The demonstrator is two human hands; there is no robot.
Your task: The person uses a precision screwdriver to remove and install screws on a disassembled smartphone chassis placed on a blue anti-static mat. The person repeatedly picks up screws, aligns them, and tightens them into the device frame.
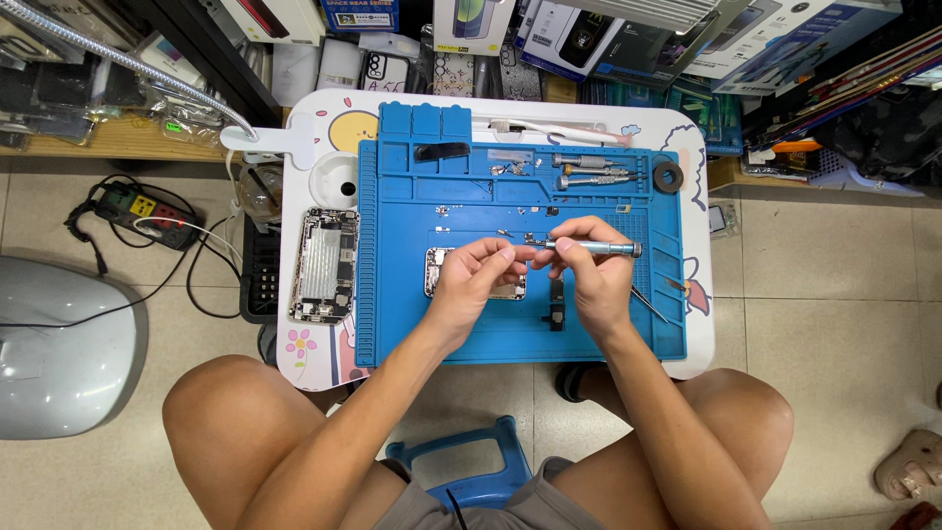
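Head view: right hand (595, 278) pinches one screwdriver (595, 248); left hand (478, 274) pinches its tip.

mat (589, 324): blue | bench (314, 132): white, cartoon prints | screwdriver (599, 248): silver-grey | stool (471, 469): blue | power strip (147, 211): black, red switches

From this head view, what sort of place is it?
Likely a small phone repair stall: blue repair mat on a low table, opened phone chassis beside it, right hand holding a precision screwdriver, boxed phone accessories behind.
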